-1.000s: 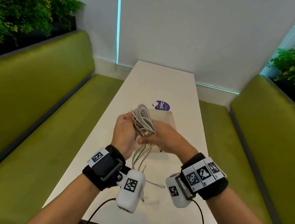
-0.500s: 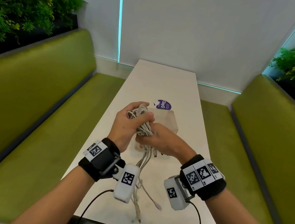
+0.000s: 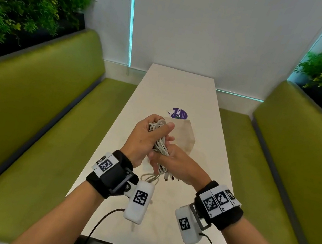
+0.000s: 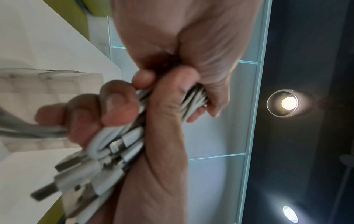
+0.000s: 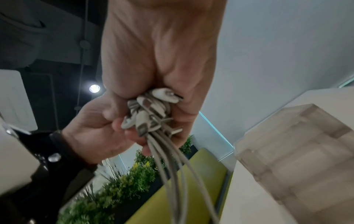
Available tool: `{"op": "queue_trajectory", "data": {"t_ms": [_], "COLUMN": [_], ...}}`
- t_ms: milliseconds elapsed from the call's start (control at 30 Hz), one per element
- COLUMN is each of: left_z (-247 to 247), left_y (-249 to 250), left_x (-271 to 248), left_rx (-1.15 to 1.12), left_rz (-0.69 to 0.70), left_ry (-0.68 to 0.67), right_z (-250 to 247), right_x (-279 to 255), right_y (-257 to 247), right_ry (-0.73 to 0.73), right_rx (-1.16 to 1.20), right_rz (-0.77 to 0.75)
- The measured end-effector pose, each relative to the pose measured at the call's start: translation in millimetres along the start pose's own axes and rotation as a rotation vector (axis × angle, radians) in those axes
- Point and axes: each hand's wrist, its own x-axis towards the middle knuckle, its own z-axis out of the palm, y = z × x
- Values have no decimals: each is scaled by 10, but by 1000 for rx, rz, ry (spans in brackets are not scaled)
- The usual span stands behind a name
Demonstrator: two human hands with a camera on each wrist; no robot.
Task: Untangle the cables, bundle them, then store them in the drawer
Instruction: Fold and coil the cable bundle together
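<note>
The bundle of white and grey cables (image 3: 159, 143) is held above the long white surface (image 3: 183, 87), its upper coils clenched in the left hand (image 3: 144, 138), its lower part gripped by the right hand (image 3: 176, 163); fingers hide the bundle's middle; metal-tipped plugs (image 4: 76, 178) stick out below, blurred; behind sits a translucent plastic drawer box (image 3: 183, 134).

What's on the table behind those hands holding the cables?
Behind the hands sits a clear plastic box, and beyond it a purple sticker on the white table. The hands hide the box's near side; its contents can't be made out.
</note>
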Motion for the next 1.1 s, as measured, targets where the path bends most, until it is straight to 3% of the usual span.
{"op": "queue_trajectory", "data": {"t_ms": [100,200,367,467,933,1100], "left_z": [-10,-93,-236,-158,-126,-199], "left_y": [11,-23,-301,-399,-443,-369], "left_x": [-6,-17,-94,-181,-245,-222], "left_rx": [-35,-28,208,288,275,272], "left_rz": [37,74,-74,-62,-141,-140], "left_ry": [-16,-117,-187,-268,-257,-301], "right_z": [-21,-101,-283,-354,-480,-572], "right_x": [8,1,-12,11,61,2], "right_y": [-24,-41,-113,-183,-347,-408], "right_ry": [29,72,183,235,500,499], "right_rx": [-28,30,216,382,661,522], "right_rz": [8,1,-55,-69,-167,-159]}}
